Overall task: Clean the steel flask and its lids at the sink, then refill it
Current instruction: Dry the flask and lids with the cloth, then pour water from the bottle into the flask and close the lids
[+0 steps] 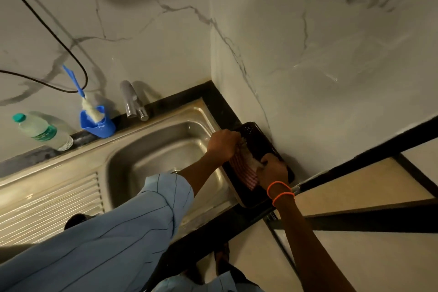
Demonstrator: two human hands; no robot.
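Note:
No steel flask or lid shows plainly. A red-and-white checked cloth (244, 172) lies bunched on a black tray (254, 129) that sits on the counter corner right of the steel sink (163, 147). My left hand (224, 143) grips the cloth's far end, fingers curled over it. My right hand (275, 168), with orange bands on the wrist, holds the cloth's near right side. Whether anything is wrapped inside the cloth is hidden. A dark round object (77, 219) peeks out beside my left sleeve on the drainboard.
A steel tap (132, 102) stands behind the basin. Left of it are a blue holder (98, 124) with a white-headed brush, and a plastic water bottle (43, 131) with a green cap. The ribbed drainboard (47, 197) lies left; marble walls close the corner.

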